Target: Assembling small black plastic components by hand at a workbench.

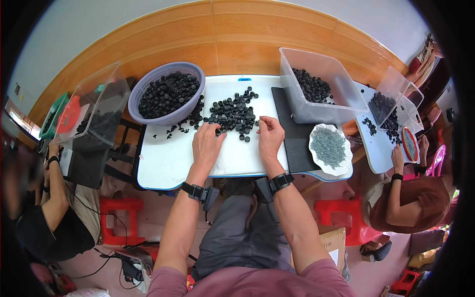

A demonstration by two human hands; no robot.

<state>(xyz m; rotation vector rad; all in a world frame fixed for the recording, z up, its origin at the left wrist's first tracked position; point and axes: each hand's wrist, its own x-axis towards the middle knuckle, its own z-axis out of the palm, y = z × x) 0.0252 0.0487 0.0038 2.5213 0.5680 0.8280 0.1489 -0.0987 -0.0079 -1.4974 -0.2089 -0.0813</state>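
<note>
A loose pile of small round black caps [230,113] lies on the white tabletop [163,163]. At the pile's near left edge, my left hand [206,144] is bent inward, thumb and fingertips closing around a small black cap. My right hand [271,138] is at the right edge of the pile in a pinch, with a small black cap at its fingertips, partly hidden by them. Several single caps [245,138] sit between the two hands. Small black bits [173,130] are scattered left of the pile, below a lavender basket [197,106] heaped with black parts.
A clear plastic bin [316,111] with black parts stands at the back right on a dark mat [297,153]. Closer, a white scalloped dish [341,168] holds thin grey-green pieces. People work at side tables; red stools [118,204] stand on the floor.
</note>
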